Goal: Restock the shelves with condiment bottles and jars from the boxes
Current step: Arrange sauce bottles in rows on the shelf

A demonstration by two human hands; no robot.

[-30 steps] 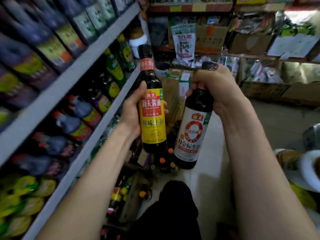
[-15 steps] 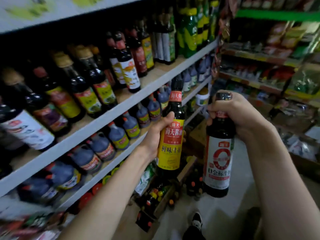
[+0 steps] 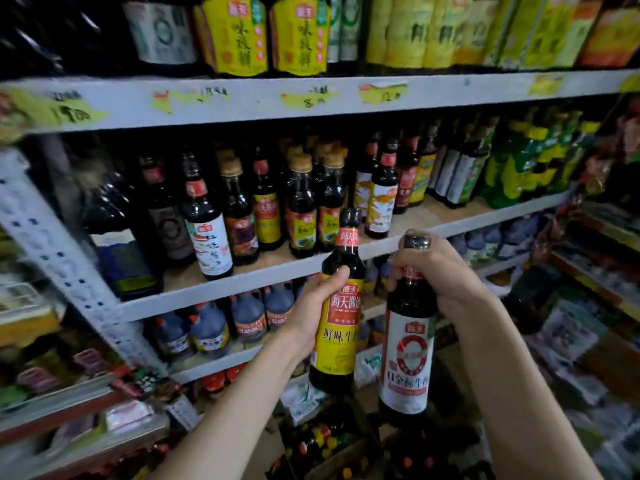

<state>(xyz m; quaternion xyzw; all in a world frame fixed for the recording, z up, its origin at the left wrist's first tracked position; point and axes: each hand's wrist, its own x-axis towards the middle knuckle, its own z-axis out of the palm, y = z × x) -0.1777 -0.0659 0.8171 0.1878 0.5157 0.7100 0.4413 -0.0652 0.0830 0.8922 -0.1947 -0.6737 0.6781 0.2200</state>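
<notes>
Head view: left hand (image 3: 311,317) is wrapped round the body of a yellow-label soy sauce bottle (image 3: 341,327), with the thumb across the top of the label. The bottle is near upright, leaning slightly right. Right hand (image 3: 436,271) grips the neck of a white-label soy sauce bottle (image 3: 407,362), fingers curled just under the black cap, and the bottle hangs upright. The two bottles are side by side, close but apart, in front of the middle shelf (image 3: 242,282) edge and not on it. That shelf carries rows of dark bottles (labels mostly blurred). Below the hands, an open box (image 3: 349,452) on the floor shows coloured caps.
</notes>
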